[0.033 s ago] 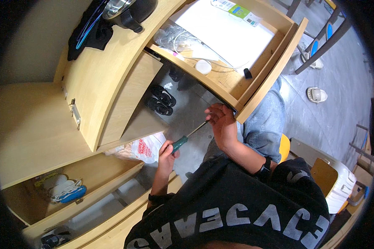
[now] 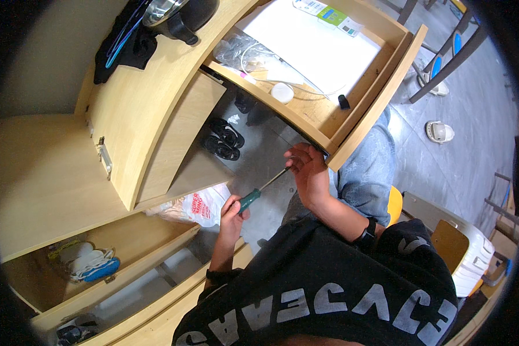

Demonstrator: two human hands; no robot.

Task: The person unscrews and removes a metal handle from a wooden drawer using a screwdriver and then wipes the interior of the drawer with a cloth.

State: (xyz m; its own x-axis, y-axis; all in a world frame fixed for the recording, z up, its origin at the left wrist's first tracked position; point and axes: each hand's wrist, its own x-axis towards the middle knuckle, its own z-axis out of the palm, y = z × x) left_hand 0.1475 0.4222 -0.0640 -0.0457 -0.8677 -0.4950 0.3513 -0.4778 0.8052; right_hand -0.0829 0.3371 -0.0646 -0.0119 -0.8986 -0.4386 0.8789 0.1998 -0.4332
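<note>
My left hand [image 2: 233,217] is closed round the green handle of a screwdriver [image 2: 249,200]. Its thin metal shaft slants up and right, and its tip ends at the fingers of my right hand [image 2: 308,170]. That hand is raised against the near side of a pulled-out wooden drawer [image 2: 360,127], close to the front corner. Its fingers are curled together, and whatever they pinch is too small or hidden to name. A dark rail runs along the drawer's side just above the fingertips.
Inside the drawer lie a white sheet [image 2: 317,43], a white cable, a plastic bag [image 2: 242,52] and a round white lid [image 2: 282,93]. Black shoes [image 2: 225,138] and a white bag [image 2: 205,205] are below. An open cabinet [image 2: 52,173] stands left, a pot [image 2: 184,20] on top.
</note>
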